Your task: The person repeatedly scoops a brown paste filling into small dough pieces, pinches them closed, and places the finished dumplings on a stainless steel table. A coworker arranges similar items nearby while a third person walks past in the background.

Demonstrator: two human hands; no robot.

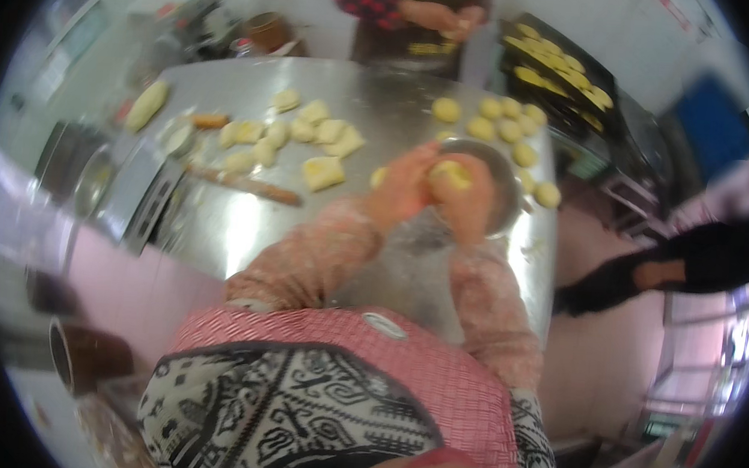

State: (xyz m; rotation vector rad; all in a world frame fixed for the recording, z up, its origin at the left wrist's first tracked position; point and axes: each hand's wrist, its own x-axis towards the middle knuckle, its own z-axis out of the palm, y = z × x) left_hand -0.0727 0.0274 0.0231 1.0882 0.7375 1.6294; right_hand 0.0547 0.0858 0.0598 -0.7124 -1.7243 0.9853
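Observation:
Both my hands meet over a round metal bowl (505, 206) on the steel table (389, 93). Between them is a lump of yellow dough (452, 176). My left hand (406, 181) presses it from the left, while my right hand (473, 198) curls around its right side. The bowl's contents are mostly hidden under my hands. Part of another dough piece (378, 177) shows beside my left hand. Flattened dough pieces (324, 173) lie to the left, and several round dough balls (509, 130) sit beyond the bowl at the right.
A wooden rolling pin (245, 184) lies left on the table, near a short wooden piece (210, 121) and a long dough roll (147, 106). Across the table stands a person (426, 18), hands together. Black trays of yellow pieces (555, 65) are at the back right. Another person's arm (661, 271) shows right.

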